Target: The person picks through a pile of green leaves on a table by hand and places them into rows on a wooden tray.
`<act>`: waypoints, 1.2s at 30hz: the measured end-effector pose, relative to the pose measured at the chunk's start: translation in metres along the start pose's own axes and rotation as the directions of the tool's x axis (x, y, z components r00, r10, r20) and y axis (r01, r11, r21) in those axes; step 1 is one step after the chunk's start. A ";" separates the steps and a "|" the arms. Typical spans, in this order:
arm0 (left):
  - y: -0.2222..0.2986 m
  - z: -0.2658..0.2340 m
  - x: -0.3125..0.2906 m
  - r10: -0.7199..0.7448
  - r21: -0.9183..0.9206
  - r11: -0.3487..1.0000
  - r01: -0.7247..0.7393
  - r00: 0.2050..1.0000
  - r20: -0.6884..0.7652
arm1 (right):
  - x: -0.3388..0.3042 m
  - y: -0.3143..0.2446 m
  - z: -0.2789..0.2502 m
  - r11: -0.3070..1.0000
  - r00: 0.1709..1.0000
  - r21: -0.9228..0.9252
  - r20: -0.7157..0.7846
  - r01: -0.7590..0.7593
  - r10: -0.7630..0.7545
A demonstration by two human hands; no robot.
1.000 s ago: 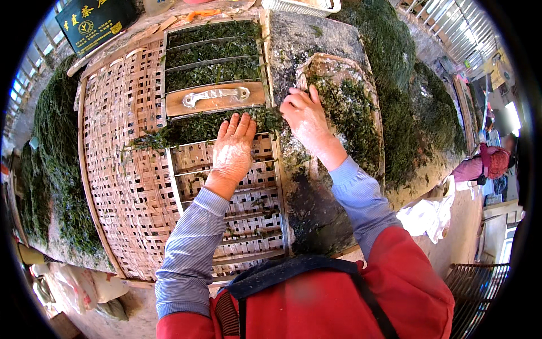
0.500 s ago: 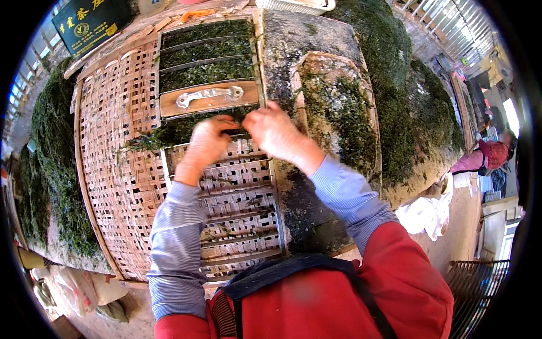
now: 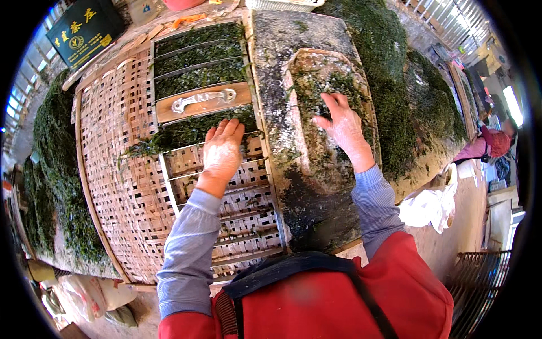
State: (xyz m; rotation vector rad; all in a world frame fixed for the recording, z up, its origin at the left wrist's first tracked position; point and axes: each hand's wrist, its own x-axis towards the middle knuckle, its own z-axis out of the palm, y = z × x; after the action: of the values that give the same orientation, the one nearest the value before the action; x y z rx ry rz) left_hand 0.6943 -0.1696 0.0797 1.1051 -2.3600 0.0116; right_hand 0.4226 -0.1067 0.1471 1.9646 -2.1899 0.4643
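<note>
My left hand [image 3: 223,148] lies with fingers stretched out on dark green leafy strands [image 3: 183,130], which fill one slot of a slatted frame [image 3: 167,176]. Some strands spill past the frame's left side. Just beyond that slot, a wooden block with a pale metal handle [image 3: 203,101] lies across the frame. Slots farther away hold more strands, while the nearer ones show mostly bare weave. My right hand [image 3: 345,129], thumb and fingers apart, is over a shallow wooden tray [image 3: 296,124] with loose green bits in it. Whether its fingertips touch them I cannot tell.
A woven bamboo mat [image 3: 121,164] spreads under and left of the frame. Big green heaps [image 3: 59,186] flank the work surface; another heap [image 3: 372,51] is on the right. A dark green box [image 3: 84,34] and a white basket [image 3: 285,4] stand behind. A person [image 3: 488,144] is far right.
My right hand has left the frame and moved right over the tray, its fingers spreading. My left hand has shifted slightly right and flattened onto the strands.
</note>
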 end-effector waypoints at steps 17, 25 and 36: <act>-0.079 -0.059 -0.034 -0.230 0.088 0.970 0.226 0.972 0.040 | 0.053 -0.145 0.040 -0.089 0.965 0.961 0.254 -0.260 -0.070; -0.140 -0.096 -0.057 -0.332 -0.057 0.941 0.334 0.942 0.046 | 0.057 -0.209 0.066 0.644 0.893 0.709 0.045 0.288 -0.448; -0.121 -0.098 0.001 -0.491 0.235 0.868 0.437 0.824 0.281 | 0.028 -0.237 0.103 0.727 0.743 0.374 0.131 0.575 -0.656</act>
State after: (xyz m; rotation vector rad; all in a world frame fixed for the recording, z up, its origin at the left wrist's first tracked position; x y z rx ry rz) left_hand 0.8255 -0.2289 0.1389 1.8746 -2.3290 -0.1781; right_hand 0.6621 -0.1878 0.0877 2.9046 -1.4502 0.4811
